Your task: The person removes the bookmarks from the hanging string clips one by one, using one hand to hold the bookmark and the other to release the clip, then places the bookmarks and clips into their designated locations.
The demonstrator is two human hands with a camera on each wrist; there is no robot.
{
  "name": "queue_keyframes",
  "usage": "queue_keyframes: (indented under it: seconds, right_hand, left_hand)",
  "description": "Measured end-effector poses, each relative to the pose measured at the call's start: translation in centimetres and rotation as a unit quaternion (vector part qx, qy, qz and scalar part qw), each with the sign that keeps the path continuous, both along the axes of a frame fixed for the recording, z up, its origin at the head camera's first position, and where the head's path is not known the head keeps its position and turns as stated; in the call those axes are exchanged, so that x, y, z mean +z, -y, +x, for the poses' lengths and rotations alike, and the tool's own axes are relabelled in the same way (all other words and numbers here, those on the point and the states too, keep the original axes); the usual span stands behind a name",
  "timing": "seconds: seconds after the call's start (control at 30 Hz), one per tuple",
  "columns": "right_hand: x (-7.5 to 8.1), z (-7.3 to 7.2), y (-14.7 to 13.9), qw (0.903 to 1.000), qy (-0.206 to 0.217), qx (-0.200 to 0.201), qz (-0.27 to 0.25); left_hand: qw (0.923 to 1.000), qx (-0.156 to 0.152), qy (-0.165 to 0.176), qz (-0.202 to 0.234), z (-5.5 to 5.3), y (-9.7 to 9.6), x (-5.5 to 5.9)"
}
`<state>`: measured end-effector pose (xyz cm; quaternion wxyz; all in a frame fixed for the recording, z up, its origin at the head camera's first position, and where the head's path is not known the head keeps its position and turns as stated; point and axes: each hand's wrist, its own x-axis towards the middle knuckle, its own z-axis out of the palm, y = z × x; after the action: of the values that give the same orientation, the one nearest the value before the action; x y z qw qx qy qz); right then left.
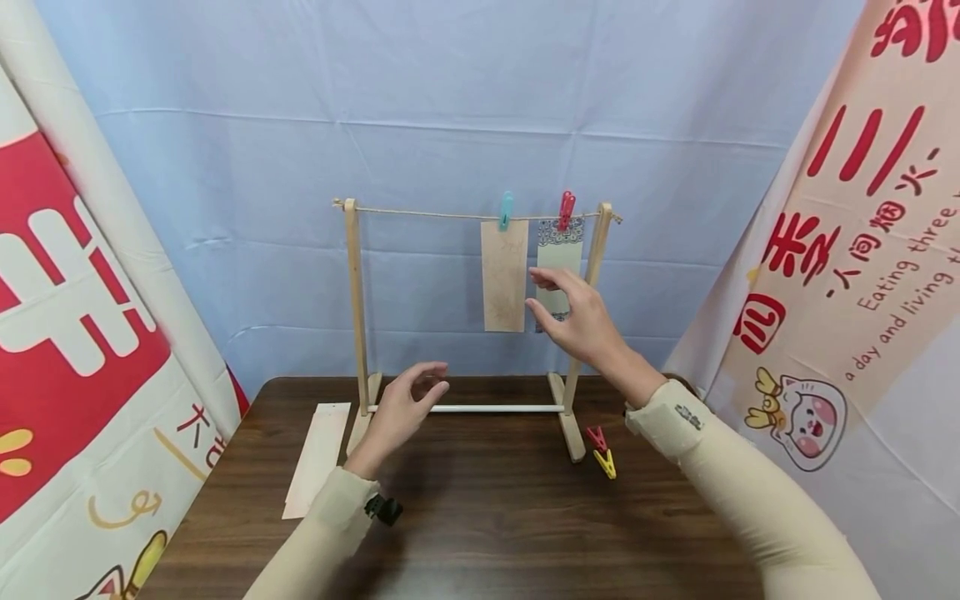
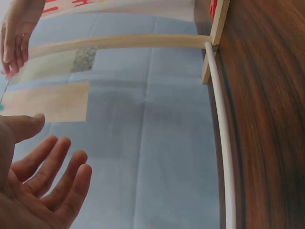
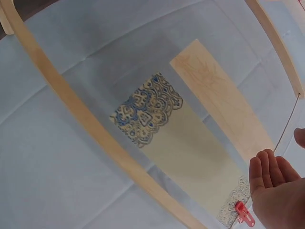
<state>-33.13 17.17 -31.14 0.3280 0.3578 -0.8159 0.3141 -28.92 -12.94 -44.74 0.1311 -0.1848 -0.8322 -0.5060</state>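
A tan card point(image 1: 503, 283) and a patterned card point(image 1: 560, 253) hang clipped to the string point(image 1: 420, 214). The right hand point(image 1: 583, 321) is near them, fingers point(image 1: 557, 276) curved; the left hand point(image 1: 400, 410) is near the white rod point(image 1: 495, 408). Pale strips point(image 1: 318, 458) and 2 clips point(image 1: 602, 452) lie on the desk point(image 1: 525, 517).

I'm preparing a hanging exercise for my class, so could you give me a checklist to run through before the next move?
1. Bamboo-print card clipped to the twine by the light blue clothespin: ok.
2. Blue-patterned card clipped by the red clothespin: ok.
3. Left hand and right hand both empty: ok.
4. Spare clothespin in hand: not ok; the yellow clothespin and a second red one lie on the table, right of the wooden rack.
5. Pale cards on the table's left side: ok; exact count: cannot tell.
6. Twine knots tight: cannot tell.
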Motion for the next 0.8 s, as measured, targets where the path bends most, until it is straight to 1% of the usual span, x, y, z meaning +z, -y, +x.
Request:
queue_keyframes:
  seconds: [0.1, 0.3, 0.5, 0.63, 0.8]
  right_hand:
    - [0.4, -0.1, 0.1, 1.0000, -0.006, 0.003, -0.006]
    - [1.2, 0.0, 0.4, 0.9997, -0.013, 0.008, -0.018]
    - [2.0, -0.1, 0.8, 0.9992, -0.023, 0.016, -0.029]
    - [2.6, -0.2, 1.1, 0.9991, -0.028, 0.014, -0.027]
    - [3.2, -0.5, 1.4, 0.9993, -0.027, 0.012, -0.025]
  left_hand:
    - [0.9999, -0.005, -0.001, 0.011, -0.3, -0.3, 0.3]
    - [0.9998, -0.013, -0.011, 0.010, -0.9, -0.8, 0.7]
    - [0.9999, -0.001, -0.011, -0.002, -1.8, -1.5, 1.5]
    - [0.9999, -0.002, -0.013, -0.006, -2.4, -2.0, 2.1]
    - [0.9997, -0.008, -0.023, -0.010, -3.2, -2.5, 2.1]
